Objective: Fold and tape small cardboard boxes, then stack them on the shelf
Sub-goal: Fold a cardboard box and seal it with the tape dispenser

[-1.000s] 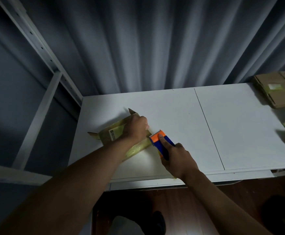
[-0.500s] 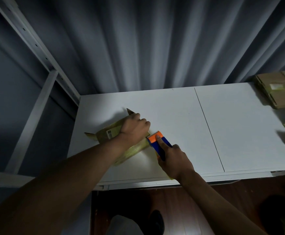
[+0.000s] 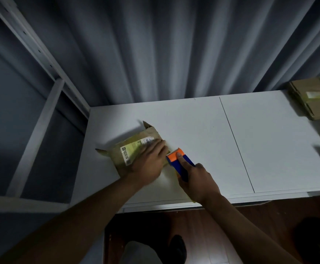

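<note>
One small brown cardboard box (image 3: 136, 151), partly covered in yellowish tape and bearing a white printed label, lies on the left part of the white table top (image 3: 203, 130), near its front edge. Two flaps stand up at its far corners.

The left hand (image 3: 148, 162) lies flat on the box, fingers extended and pressing down; it grips nothing. The right hand (image 3: 197, 180) is curled round the handle of one orange-and-blue tape dispenser (image 3: 180, 161), forefinger laid along its orange head, which sits at the box's right edge. Whether tape is being drawn out is not clear in this dim view.

Judgement: the box should be light and moderately stiff, its panels liable to crush under point pressure and its taped faces slippery. Hold it by flat palm or by opposite sides.

Count: one box in hand; one stack of flattened brown cardboard (image 3: 315, 100) at the far right; one dispenser.
</note>
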